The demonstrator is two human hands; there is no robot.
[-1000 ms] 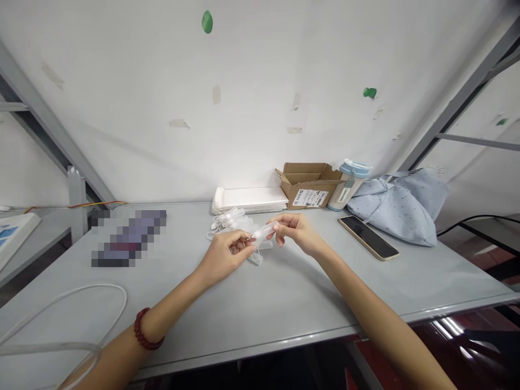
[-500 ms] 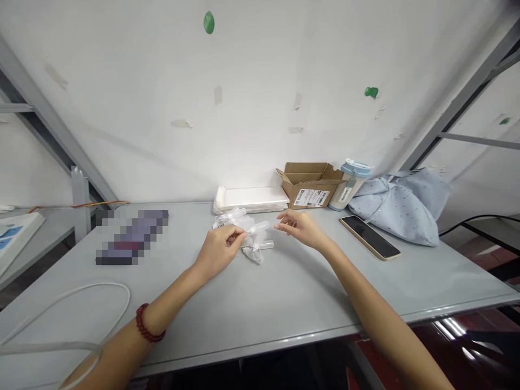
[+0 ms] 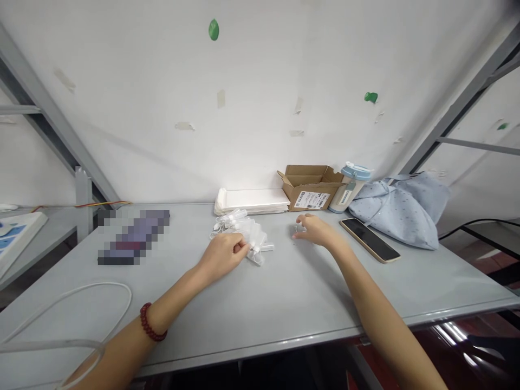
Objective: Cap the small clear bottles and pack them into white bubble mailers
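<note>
A pile of clear plastic tube-like pieces with white parts and thin loops point(image 3: 252, 234) lies in the middle of the grey table. My left hand point(image 3: 222, 253) is closed in a pinch at the near left side of this pile; what its fingertips hold is hidden. To the right of the pile, apart from it, my right hand point(image 3: 314, 229) hovers low over the table. Its thumb and fingers curl around a small clear piece with a thin loop point(image 3: 299, 228), too small to name surely.
Behind the pile, a stack of flat white sheets or trays point(image 3: 254, 201) lies against the wall, beside an open cardboard box point(image 3: 312, 189). Farther right are a blue-lidded cup point(image 3: 350, 187), a phone point(image 3: 369, 240) and a pale blue cloth bag point(image 3: 396, 214). A white cable point(image 3: 129, 295) loops at left.
My right hand has moved right and slightly down, away from the pile, and a small clear piece now shows between its fingers. My left hand has dropped slightly lower at the pile.
</note>
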